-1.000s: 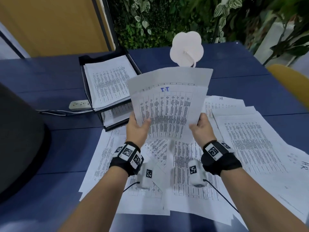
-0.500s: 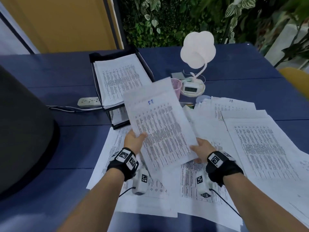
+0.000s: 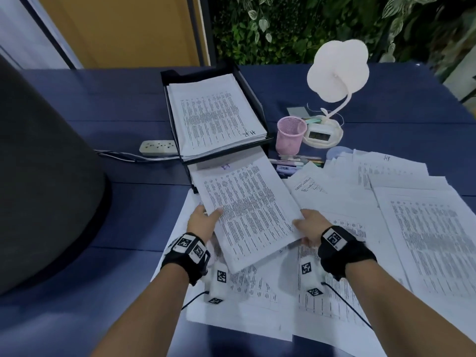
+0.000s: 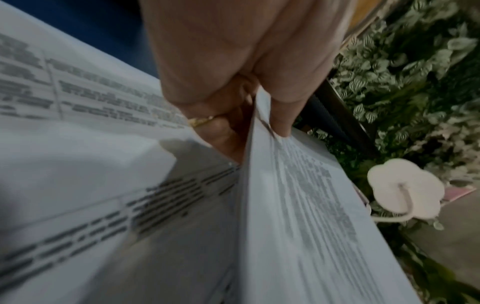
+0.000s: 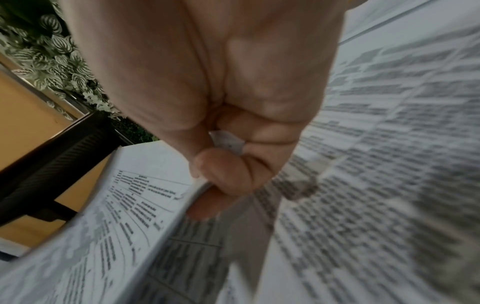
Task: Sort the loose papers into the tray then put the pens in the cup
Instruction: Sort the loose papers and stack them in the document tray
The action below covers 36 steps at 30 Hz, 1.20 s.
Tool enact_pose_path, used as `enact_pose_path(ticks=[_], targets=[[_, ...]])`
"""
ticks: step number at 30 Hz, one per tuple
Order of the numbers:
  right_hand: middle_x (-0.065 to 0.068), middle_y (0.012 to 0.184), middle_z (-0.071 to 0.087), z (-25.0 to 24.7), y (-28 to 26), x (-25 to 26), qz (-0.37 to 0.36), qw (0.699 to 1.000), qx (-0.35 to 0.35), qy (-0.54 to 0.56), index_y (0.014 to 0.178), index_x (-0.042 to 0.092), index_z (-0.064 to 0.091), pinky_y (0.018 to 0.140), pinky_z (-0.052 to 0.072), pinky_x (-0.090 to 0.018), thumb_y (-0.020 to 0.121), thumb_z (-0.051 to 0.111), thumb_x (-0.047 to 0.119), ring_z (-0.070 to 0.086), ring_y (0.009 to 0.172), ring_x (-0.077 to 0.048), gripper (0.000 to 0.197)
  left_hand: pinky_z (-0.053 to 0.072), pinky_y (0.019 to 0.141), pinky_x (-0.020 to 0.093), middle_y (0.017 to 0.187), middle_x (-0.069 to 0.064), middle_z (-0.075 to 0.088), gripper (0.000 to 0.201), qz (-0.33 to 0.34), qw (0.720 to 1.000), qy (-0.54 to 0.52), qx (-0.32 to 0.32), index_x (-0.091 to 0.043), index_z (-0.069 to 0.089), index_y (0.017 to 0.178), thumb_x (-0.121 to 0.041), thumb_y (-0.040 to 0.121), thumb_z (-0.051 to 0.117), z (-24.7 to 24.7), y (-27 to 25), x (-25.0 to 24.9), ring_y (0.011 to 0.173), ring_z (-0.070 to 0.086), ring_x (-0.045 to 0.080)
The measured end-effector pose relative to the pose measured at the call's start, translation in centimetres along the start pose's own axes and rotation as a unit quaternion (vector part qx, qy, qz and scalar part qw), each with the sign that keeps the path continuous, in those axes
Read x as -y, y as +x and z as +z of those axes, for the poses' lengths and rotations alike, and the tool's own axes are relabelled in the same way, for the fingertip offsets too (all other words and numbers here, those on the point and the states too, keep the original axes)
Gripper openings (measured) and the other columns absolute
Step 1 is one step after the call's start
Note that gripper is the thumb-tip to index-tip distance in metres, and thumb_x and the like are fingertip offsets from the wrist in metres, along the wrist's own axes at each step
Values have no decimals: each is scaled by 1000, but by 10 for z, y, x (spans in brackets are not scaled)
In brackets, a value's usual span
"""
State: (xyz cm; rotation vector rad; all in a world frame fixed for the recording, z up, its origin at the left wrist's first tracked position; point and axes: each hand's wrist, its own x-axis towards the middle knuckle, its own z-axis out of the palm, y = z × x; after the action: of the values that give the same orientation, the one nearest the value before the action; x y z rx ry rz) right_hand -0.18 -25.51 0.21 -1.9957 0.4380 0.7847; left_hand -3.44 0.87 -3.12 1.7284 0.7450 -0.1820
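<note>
Both hands (image 3: 203, 219) (image 3: 310, 226) pinch a paper stack (image 3: 247, 210), its far edge seemingly hidden under the tray (image 3: 253, 85)

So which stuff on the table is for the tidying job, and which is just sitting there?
For the job:
- held sheets, gripped by left hand and right hand
- black tray
- loose papers
- pens
- pink cup

Just lying about:
- flower lamp
- small clock
- power strip
- sticky notes
</note>
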Motion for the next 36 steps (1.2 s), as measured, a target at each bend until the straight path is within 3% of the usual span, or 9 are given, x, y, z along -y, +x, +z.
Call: enact_pose_path(ticks=[3, 6, 11, 14, 18, 23, 27, 31, 36], targets=[[-10, 78, 53, 9, 5, 25, -19, 998, -10, 52, 94, 6, 51, 31, 35, -13, 97, 40, 1, 51, 35, -17, 12, 54, 87, 47, 105, 7, 69, 26, -17, 998, -47, 33, -14, 60, 106, -31, 87, 66, -10, -4, -13, 94, 68, 26], [-6, 74, 50, 17, 16, 51, -29, 997, -17, 65, 105, 6, 51, 30, 32, -10, 97, 41, 2, 50, 44, -19, 13, 57, 65, 32, 110, 10, 65, 22, -53, 992, -51, 101, -9, 53, 114, -15, 93, 58, -20, -6, -19, 84, 68, 23], [-12, 82, 56, 23, 42, 89, -66, 997, -35, 20, 113, -4, 56, 29, 34, -13, 94, 47, 5, 52, 41, -14, 22, 43, 39, 17, 75, 9, 62, 14, -64, 988, -3, 137, -10, 46, 97, -3, 93, 56, -34, 5, -28, 45, 61, 10], [-13, 90, 55, 26, 56, 107, -93, 995, -43, 20, 120, -4, 56, 33, 40, -14, 90, 52, 3, 51, 54, -15, 30, 48, 43, 20, 93, 19, 60, 20, -60, 995, -19, 80, -9, 43, 100, 2, 91, 57, -37, 24, -36, 52, 61, 16], [-14, 77, 60, 31, 72, 127, -111, 991, -56, 50, 112, 2, 62, 31, 40, -16, 90, 53, 1, 52, 32, -5, 24, 54, 46, 22, 125, 29, 50, 50, -61, 996, -68, 18, 2, 37, 135, 4, 90, 57, -36, 51, -43, 56, 65, 19], [-13, 71, 59, 34, 91, 146, -102, 980, -79, 150, 113, 3, 58, 54, 53, -32, 89, 58, 0, 53, 43, -16, 24, 56, 54, 18, 103, 17, 59, 13, -29, 996, -77, -44, -9, 49, 96, 0, 92, 57, -36, 72, -56, 45, 64, 5], [-8, 68, 58, 36, 103, 157, -105, 971, -83, 198, 108, 2, 55, 58, 56, -36, 91, 46, -11, 53, 51, -21, 23, 40, 40, 5, 94, 6, 53, 26, 44, 994, -9, -95, -6, 44, 109, -2, 90, 61, -33, 80, -65, 40, 55, -11], [-6, 72, 56, 35, 115, 158, -103, 979, -91, 150, 76, 8, 56, 61, 57, -29, 88, 52, -8, 58, 63, -21, 20, 54, 65, 25, 80, 1, 56, 27, 75, 987, 25, -140, -7, 46, 100, -3, 83, 66, -31, 88, -64, 74, 68, 21], [-6, 86, 58, 32, 128, 154, -107, 988, -90, 67, 77, 17, 54, 61, 56, -19, 86, 57, -1, 60, 73, -16, 21, 55, 75, 29, 85, 7, 70, 8, 74, 980, 127, -132, -14, 65, 93, -14, 85, 64, -34, 100, -59, 85, 69, 25]])
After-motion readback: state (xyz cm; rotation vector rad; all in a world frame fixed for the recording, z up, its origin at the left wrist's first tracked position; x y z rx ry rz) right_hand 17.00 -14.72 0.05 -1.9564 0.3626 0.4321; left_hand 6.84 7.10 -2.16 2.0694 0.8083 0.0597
